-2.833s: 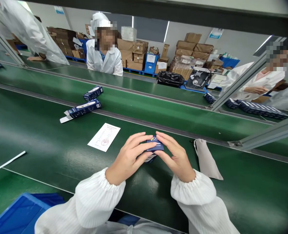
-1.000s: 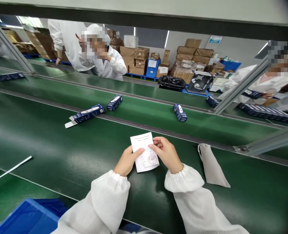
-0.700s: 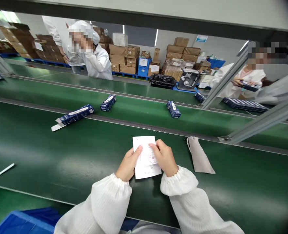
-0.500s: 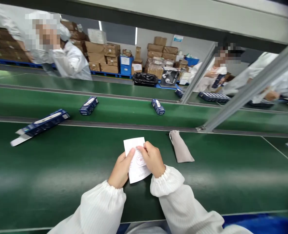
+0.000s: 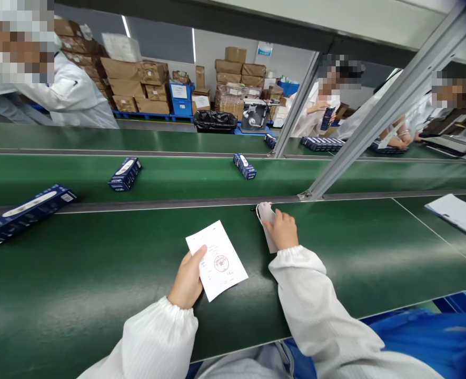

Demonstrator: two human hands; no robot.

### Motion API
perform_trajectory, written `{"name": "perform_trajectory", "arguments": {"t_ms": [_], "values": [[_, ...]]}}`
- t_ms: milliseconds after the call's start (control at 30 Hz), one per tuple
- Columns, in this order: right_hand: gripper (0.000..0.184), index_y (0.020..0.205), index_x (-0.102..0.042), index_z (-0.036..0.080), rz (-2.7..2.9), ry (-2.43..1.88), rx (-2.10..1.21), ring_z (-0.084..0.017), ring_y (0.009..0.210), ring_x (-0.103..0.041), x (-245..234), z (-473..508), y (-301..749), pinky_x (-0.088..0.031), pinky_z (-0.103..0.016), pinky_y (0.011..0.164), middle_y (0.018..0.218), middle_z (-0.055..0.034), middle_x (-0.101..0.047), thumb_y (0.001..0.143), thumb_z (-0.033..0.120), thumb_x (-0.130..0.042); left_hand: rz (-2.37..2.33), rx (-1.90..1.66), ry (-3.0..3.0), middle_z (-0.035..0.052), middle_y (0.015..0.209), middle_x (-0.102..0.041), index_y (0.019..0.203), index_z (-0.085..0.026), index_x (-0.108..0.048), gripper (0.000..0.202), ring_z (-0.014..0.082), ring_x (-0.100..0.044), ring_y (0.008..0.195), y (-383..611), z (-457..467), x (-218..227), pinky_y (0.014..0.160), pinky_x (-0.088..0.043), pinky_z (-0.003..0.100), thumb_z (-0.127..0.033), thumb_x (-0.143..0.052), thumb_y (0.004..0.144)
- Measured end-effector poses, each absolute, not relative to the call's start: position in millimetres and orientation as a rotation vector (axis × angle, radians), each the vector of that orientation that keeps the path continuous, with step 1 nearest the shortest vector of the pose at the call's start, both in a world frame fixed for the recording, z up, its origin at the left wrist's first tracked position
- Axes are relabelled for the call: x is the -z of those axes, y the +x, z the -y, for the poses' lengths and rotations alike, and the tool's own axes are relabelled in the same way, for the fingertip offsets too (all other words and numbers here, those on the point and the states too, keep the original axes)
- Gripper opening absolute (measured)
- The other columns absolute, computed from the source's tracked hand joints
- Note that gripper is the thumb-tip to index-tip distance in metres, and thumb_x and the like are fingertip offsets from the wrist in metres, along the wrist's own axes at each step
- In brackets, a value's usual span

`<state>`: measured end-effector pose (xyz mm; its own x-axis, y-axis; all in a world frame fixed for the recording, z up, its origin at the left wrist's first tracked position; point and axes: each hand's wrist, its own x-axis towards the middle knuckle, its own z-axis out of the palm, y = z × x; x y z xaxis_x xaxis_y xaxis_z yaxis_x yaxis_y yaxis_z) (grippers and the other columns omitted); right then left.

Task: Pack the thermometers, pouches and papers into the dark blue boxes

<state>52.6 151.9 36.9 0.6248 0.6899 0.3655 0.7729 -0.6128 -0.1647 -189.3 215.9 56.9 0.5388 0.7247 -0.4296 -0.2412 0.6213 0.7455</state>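
Note:
In my left hand (image 5: 188, 279) is a white printed leaflet (image 5: 227, 268) with a round red stamp, pinched under the thumb along its left side. My right hand (image 5: 283, 230) lies over a pale grey drawstring pouch (image 5: 265, 215), fingers curled round its right side. The hand covers part of the pouch, whose corded end points away from me. Both lie above or on the green work surface (image 5: 118, 295). A long blue box (image 5: 31, 208) rests at the left, its white end flap open towards me.
Two small blue boxes (image 5: 125, 174) (image 5: 244, 166) sit on the green belt beyond the dark rail. A slanting metal post (image 5: 359, 131) stands at the right, near a clipboard (image 5: 459, 216) with white paper. Co-workers in white and stacked cartons (image 5: 126, 84) are across the line.
My right hand has left the leaflet and moved right onto the pouch. My left hand keeps the leaflet, now tilted. The view has shifted to the right.

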Motion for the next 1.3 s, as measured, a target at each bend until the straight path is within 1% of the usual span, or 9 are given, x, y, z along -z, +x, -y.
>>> {"name": "perform_trajectory", "arguments": {"t_ms": [133, 300, 467, 567, 700, 933, 1100, 1233, 1300], "values": [[0.029, 0.105, -0.057, 0.009, 1.457, -2.637, 0.235, -0.025, 0.081, -0.06, -46, -143, 79, -0.041, -0.032, 0.071, 0.086, -0.0145, -0.064, 0.078, 0.018, -0.056, -0.723, -0.646, 0.614, 0.0132, 0.126, -0.061, 0.126, -0.017, -0.052, 0.043, 0.0298, -0.058, 0.115, -198, -221, -48, 0.093, -0.051, 0.042, -0.025, -0.059, 0.084], [0.033, 0.106, -0.059, 0.013, 2.16, -2.433, 0.456, -0.027, 0.089, -0.057, -126, -132, 62, -0.037, -0.036, 0.073, 0.094, -0.0125, -0.063, 0.075, 0.011, -0.049, -0.594, -0.533, 0.838, 0.0148, 0.121, -0.064, 0.116, -0.017, -0.06, 0.039, 0.0304, -0.064, 0.103, -210, -230, -62, 0.088, -0.052, 0.044, -0.04, -0.058, 0.085], [0.032, 0.099, -0.061, 0.02, 2.596, -2.083, 0.842, -0.026, 0.077, -0.055, -203, -141, 0, -0.032, -0.038, 0.069, 0.081, -0.0082, -0.059, 0.071, 0.008, -0.05, -0.311, -0.688, 1.639, 0.0007, 0.152, -0.03, 0.091, -0.023, -0.072, 0.019, 0.0291, -0.039, 0.132, -200, -234, -109, 0.11, -0.031, 0.038, -0.035, -0.061, 0.082], [0.032, 0.097, -0.06, 0.021, 2.619, -1.925, 0.846, -0.025, 0.075, -0.054, -219, -137, -13, -0.033, -0.039, 0.069, 0.077, -0.0077, -0.058, 0.07, 0.006, -0.05, -0.264, -0.621, 1.756, 0.0058, 0.137, -0.051, 0.089, -0.022, -0.072, 0.02, 0.0271, -0.048, 0.124, -201, -241, -110, 0.106, -0.035, 0.037, -0.037, -0.059, 0.082], [0.035, 0.105, -0.057, 0.025, 2.302, -1.98, 0.174, -0.024, 0.072, -0.058, -208, -137, 5, -0.042, -0.036, 0.064, 0.085, -0.0068, -0.064, 0.071, 0.019, -0.057, -0.462, -0.509, 1.376, 0.0107, 0.101, -0.07, 0.102, -0.017, -0.067, 0.034, 0.025, -0.066, 0.093, -231, -252, -87, 0.083, -0.05, 0.036, -0.043, -0.057, 0.084], [0.041, 0.117, -0.053, 0.023, 1.32, -1.258, -1.117, -0.027, 0.104, -0.061, -127, -207, -90, -0.051, -0.039, 0.085, 0.116, -0.0076, -0.064, 0.08, 0.04, -0.056, -0.392, -0.654, 0.891, 0.0135, 0.097, -0.071, 0.102, -0.012, -0.066, 0.032, 0.0225, -0.068, 0.086, -267, -253, -82, 0.077, -0.051, 0.033, -0.037, -0.064, 0.081], [0.045, 0.122, -0.048, 0.023, 1.256, -1.208, -0.938, -0.025, 0.109, -0.058, -102, -242, -152, -0.049, -0.039, 0.091, 0.12, -0.0082, -0.061, 0.082, 0.041, -0.058, -0.672, -0.979, 0.797, 0.0134, 0.105, -0.07, 0.111, -0.013, -0.062, 0.036, 0.0248, -0.067, 0.093, -293, -268, -72, 0.085, -0.051, 0.037, -0.036, -0.062, 0.083], [0.069, 0.143, -0.023, 0.023, 1.533, -1.318, -0.681, -0.027, 0.13, -0.04, -95, -249, -176, -0.039, -0.043, 0.104, 0.147, -0.0118, -0.035, 0.084, 0.033, -0.056, -0.672, -1.219, 0.628, 0.0118, 0.117, -0.066, 0.118, -0.016, -0.058, 0.038, 0.0251, -0.062, 0.107, -303, -275, -67, 0.095, -0.047, 0.039, -0.037, -0.056, 0.087], [0.067, 0.144, -0.022, 0.022, 1.655, -1.391, -0.605, -0.027, 0.128, -0.042, -87, -250, -191, -0.039, -0.045, 0.103, 0.145, -0.0126, -0.037, 0.085, 0.029, -0.053, -0.594, -1.241, 0.589, 0.0106, 0.123, -0.063, 0.121, -0.017, -0.057, 0.043, 0.0239, -0.058, 0.115, -300, -274, -67, 0.101, -0.043, 0.036, -0.045, -0.049, 0.089]]}}
